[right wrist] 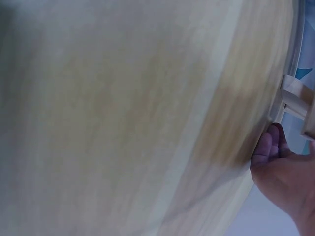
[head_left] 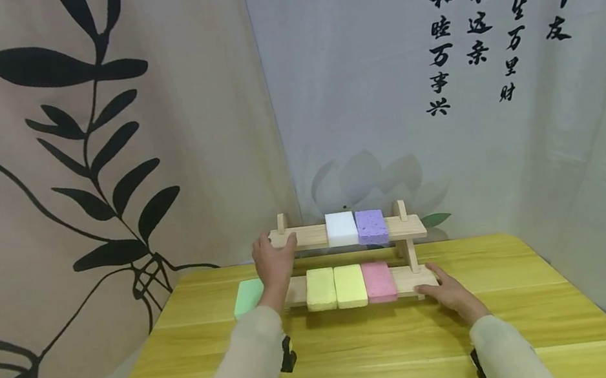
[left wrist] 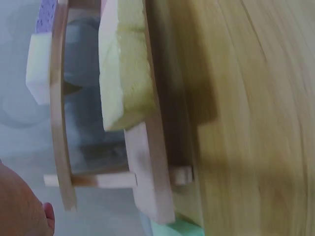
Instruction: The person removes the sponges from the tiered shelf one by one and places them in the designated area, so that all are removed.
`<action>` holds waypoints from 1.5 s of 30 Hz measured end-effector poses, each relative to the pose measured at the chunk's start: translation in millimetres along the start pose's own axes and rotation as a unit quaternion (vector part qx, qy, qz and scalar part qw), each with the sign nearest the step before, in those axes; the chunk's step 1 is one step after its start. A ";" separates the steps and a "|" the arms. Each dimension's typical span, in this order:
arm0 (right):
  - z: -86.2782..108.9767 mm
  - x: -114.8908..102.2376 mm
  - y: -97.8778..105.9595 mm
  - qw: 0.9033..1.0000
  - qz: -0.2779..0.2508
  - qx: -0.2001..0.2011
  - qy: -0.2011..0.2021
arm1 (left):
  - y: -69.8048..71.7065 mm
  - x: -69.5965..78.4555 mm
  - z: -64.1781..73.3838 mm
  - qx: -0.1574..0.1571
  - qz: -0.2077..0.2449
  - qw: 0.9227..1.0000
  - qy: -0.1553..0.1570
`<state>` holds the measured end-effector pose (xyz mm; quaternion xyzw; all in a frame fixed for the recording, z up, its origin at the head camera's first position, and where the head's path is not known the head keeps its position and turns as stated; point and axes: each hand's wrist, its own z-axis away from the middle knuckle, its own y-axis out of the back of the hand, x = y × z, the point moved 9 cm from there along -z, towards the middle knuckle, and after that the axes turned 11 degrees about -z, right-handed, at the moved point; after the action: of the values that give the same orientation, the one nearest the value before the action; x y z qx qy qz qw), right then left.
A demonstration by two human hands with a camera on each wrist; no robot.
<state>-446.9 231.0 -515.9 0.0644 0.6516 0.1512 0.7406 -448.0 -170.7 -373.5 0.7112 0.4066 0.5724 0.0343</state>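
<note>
Rack (head_left: pixel 310 237) of pale wood is near back edge of the table (head_left: pixel 365 369), with room on its right. Right hand (head_left: pixel 453 296) pinches its lower end; left hand (head_left: pixel 275 264) is at upper end, grip I cannot tell. Cloth (head_left: pixel 357 76) behind reads 和睦万事兴.

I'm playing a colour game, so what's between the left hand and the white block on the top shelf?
Only a bare stretch of the top shelf lies between the left hand and the white block in the head view.
</note>
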 end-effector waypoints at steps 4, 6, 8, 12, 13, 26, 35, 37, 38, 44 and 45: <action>-0.4 1.6 0.9 1.000 -0.003 0.000 -0.003 | -12.3 13.5 2.3 -0.005 -0.005 1.000 -0.002; 0.0 1.2 1.7 1.000 -0.004 0.002 0.001 | -18.2 19.1 3.8 -0.006 -0.009 1.000 0.000; 0.8 0.2 2.0 1.000 -0.003 0.003 0.004 | -24.1 25.3 5.7 -0.007 -0.011 1.000 0.000; 1.7 -1.1 2.8 1.000 0.002 0.005 0.005 | -38.5 37.0 10.7 -0.016 -0.021 1.000 -0.002; 1.6 -1.1 3.0 1.000 0.002 0.005 0.004 | -42.1 39.7 12.3 -0.019 -0.024 1.000 -0.001; -2.5 2.3 4.6 1.000 -0.008 0.004 0.004 | -76.7 64.2 29.7 -0.016 -0.054 0.998 0.001; -3.6 1.9 2.4 1.000 -0.012 0.010 0.005 | -94.6 71.7 35.9 0.008 -0.081 0.997 0.010; -2.1 -1.2 1.9 1.000 -0.005 0.011 0.012 | -96.5 72.6 37.1 0.015 -0.078 0.997 0.012; -1.7 -1.7 1.9 1.000 -0.004 0.012 0.012 | -97.2 72.8 37.4 0.017 -0.076 0.997 0.012; 0.3 -1.2 2.5 1.000 0.003 0.017 0.008 | -101.5 72.7 38.4 0.028 -0.071 0.997 0.019; 1.1 -1.2 2.4 1.000 0.001 0.017 0.007 | -102.4 72.1 38.6 0.027 -0.072 0.997 0.022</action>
<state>-446.2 233.1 -514.0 0.0766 0.6589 0.1409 0.7350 -469.7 -41.8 -382.7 0.6681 0.4728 0.5726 0.0467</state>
